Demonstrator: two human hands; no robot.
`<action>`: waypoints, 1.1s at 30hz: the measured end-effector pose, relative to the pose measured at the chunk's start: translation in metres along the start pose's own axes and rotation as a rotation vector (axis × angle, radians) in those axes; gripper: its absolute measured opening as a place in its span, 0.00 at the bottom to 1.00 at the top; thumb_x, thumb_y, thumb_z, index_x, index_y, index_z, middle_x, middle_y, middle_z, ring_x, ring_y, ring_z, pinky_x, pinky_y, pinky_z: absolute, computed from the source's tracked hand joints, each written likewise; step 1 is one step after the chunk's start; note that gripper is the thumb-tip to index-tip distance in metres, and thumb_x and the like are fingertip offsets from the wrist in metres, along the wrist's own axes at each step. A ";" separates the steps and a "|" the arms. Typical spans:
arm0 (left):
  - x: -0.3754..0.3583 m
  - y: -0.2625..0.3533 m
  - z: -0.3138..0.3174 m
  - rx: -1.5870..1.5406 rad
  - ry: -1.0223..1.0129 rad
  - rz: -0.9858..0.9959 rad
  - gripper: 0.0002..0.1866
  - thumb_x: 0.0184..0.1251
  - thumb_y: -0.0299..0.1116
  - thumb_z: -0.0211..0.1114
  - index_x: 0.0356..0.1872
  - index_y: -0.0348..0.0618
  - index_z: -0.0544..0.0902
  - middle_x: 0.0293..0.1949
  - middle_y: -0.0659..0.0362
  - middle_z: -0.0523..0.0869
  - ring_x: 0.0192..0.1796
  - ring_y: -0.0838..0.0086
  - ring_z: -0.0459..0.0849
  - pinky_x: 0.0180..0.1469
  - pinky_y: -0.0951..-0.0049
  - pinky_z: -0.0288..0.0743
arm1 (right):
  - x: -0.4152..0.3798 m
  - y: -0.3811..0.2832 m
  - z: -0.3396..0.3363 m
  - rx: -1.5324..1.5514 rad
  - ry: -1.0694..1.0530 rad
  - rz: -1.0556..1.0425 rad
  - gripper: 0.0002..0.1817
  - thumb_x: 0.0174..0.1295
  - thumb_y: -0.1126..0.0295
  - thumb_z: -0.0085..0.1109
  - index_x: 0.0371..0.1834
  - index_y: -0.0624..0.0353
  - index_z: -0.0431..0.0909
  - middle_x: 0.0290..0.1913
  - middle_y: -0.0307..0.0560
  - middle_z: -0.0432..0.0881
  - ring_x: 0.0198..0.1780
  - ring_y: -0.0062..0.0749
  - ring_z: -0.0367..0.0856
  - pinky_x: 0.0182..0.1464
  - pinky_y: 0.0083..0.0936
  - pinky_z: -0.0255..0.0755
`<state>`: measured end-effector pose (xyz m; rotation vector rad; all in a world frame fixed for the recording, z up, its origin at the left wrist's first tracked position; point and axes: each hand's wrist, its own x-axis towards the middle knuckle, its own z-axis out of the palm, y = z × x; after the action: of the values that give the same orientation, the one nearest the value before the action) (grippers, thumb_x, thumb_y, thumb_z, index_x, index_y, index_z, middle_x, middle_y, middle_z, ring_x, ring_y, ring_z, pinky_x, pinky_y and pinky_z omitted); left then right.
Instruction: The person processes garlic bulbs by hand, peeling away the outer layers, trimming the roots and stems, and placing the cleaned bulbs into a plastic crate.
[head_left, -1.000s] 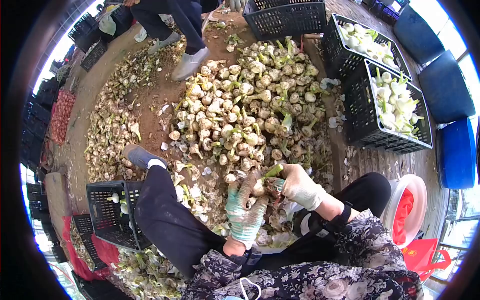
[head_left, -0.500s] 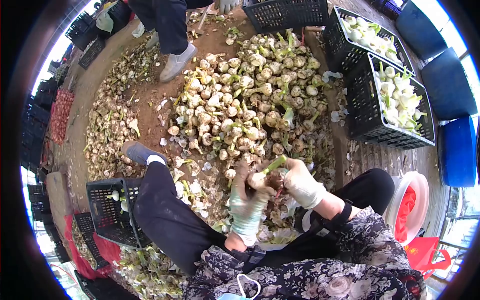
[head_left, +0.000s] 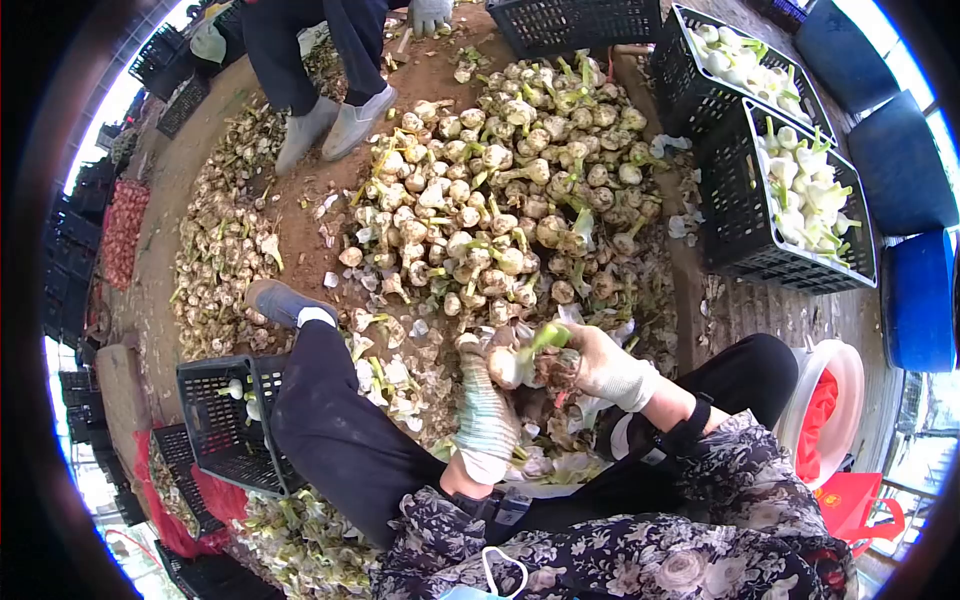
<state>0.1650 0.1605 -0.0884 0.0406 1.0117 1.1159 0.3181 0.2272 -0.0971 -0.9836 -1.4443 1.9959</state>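
Observation:
My right hand (head_left: pixel 605 368), in a pale work glove, is closed around a garlic bulb (head_left: pixel 510 366) by its green stem and brown outer skins. My left hand (head_left: pixel 482 405), in a striped glove, is upright against the bulb's left side; its fingers are partly hidden, and I cannot make out whether they grip it. Both hands are above loose peelings, just below a large heap of unpeeled garlic bulbs (head_left: pixel 480 215).
Black crates of cleaned white bulbs (head_left: pixel 812 195) stand at the right. A nearly empty black crate (head_left: pixel 225 425) is by my left leg. Another person's shoes (head_left: pixel 355 125) and gloved hand (head_left: pixel 431 14) are at the top. A blue barrel (head_left: pixel 918 305) stands far right.
My left hand has turned more upright beside the bulb, while the bulb and stem have shifted slightly left and down. The other person's feet now show side by side.

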 end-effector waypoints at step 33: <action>-0.004 0.009 -0.018 0.399 -0.137 0.370 0.30 0.58 0.19 0.62 0.64 0.42 0.68 0.42 0.59 0.81 0.33 0.80 0.80 0.34 0.83 0.77 | 0.002 0.007 -0.033 -0.664 -0.027 0.080 0.21 0.51 0.61 0.68 0.44 0.63 0.79 0.35 0.49 0.84 0.36 0.34 0.83 0.42 0.27 0.76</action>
<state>0.1462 0.1540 -0.0919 0.6385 1.1166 1.2068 0.3429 0.2460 -0.1107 -1.2878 -2.1769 1.5945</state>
